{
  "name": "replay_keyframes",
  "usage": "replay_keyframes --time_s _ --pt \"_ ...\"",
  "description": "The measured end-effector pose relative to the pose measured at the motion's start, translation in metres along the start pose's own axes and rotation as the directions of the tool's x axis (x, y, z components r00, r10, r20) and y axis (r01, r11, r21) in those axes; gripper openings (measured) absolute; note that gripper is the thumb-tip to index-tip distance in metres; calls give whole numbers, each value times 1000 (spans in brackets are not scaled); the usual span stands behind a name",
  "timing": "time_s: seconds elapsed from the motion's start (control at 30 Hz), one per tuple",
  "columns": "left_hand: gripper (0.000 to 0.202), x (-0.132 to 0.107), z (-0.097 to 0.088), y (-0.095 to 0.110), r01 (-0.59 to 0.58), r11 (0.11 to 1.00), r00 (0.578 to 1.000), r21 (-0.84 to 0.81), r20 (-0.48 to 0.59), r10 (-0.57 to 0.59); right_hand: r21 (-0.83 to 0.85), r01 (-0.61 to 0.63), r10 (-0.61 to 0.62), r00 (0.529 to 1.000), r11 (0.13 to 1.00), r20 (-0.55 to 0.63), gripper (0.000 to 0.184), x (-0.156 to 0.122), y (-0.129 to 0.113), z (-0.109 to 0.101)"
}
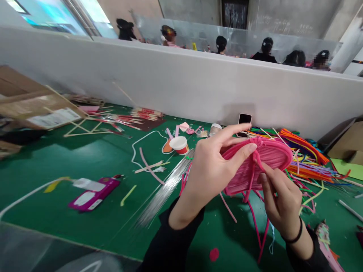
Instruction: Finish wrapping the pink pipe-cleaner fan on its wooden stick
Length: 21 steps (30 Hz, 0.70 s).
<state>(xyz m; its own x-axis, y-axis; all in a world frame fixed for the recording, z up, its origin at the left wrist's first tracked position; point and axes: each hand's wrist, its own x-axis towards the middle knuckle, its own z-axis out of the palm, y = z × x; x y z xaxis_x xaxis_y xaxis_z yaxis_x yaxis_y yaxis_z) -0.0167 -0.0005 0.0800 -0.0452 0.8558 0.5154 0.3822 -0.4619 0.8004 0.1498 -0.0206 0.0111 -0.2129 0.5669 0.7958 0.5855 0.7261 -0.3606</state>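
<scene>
So from the head view, using the paper cup [179, 145] as the landmark: the pink piece [274, 153] is right of the cup, held up over the green table [93, 158] with loose ends dangling underneath. My guess is it's tipped up like that so the front face and the strand across it are easy to get at. Left hand [212, 166] is half open, thumb pressed on the front near the top rim, index finger stretched out past the edge, probably just there to steady it. Right hand [283, 196] is pinched nearly closed, thumb and index on the pink strand [252, 172], looks like for control or tension, though I can't tell how hard it's gripping. The colourful stems [314, 170] are piled well right of the cup, close by the right hand, which seems handy for grabbing. Silver wires [167, 192] lie just in front of the cup, purple item [95, 193] is off to its left, and a phone [245, 119] leans on the partition [181, 85] behind and right of it.
</scene>
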Motion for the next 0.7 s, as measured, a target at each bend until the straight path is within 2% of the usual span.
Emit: replay_keyframes --time_s 0.13,0.2,0.37,0.53,0.63,0.7 --pt "21 1 2 -3 -53 999 998 -3 14 53 -38 -52 49 996 998 -74 31 -2 0 -3" --pt "21 0 2 -3 -85 996 996 -9 21 85 -57 -40 34 994 998 -99 34 -3 1 -3" --pt "18 -1 6 -4 -126 992 992 -19 23 126 -120 72 -76 997 990 -22 40 -8 6 2" --pt "11 4 8 -6 -144 990 990 -6 10 144 -187 79 -81 997 979 -6 37 -9 8 1" --pt "10 6 8 -9 -140 989 990 40 -21 141 -383 64 -84 996 922 -37 19 -9 10 -18" --pt "10 7 8 -11 -131 988 990 76 -48 135 -589 26 -69 996 808 -51 8 -9 13 -36"
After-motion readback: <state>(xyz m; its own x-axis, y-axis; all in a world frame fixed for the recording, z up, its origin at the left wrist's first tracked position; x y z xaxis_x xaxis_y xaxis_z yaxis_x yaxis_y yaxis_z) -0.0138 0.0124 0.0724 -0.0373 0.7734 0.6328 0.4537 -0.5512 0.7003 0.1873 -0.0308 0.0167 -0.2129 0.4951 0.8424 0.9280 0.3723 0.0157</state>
